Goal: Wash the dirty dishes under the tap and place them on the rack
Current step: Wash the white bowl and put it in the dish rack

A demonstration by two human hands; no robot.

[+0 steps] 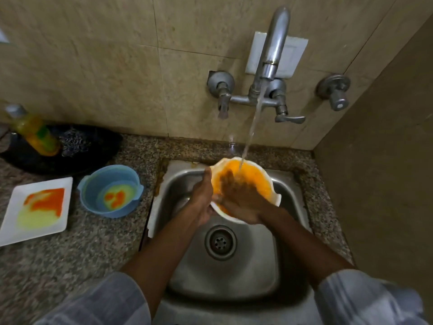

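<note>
A white bowl (257,177) smeared with orange sauce is held over the steel sink (236,273), under the running stream from the tap (274,50). My left hand (202,195) grips the bowl's left rim. Inside the bowl, my right hand (236,193) lies flat with spread fingers on the orange surface, where the water lands. On the counter to the left stand a blue bowl (93,188) with yellow and orange residue and a white square plate (11,221) with red and yellow smears.
A yellow soap bottle (35,134) and a scrubber (75,141) sit on a black tray (98,151) at the back left. Tap handles (289,118) stick out from the tiled wall. A brown wall (375,184) closes the right side. No rack is in view.
</note>
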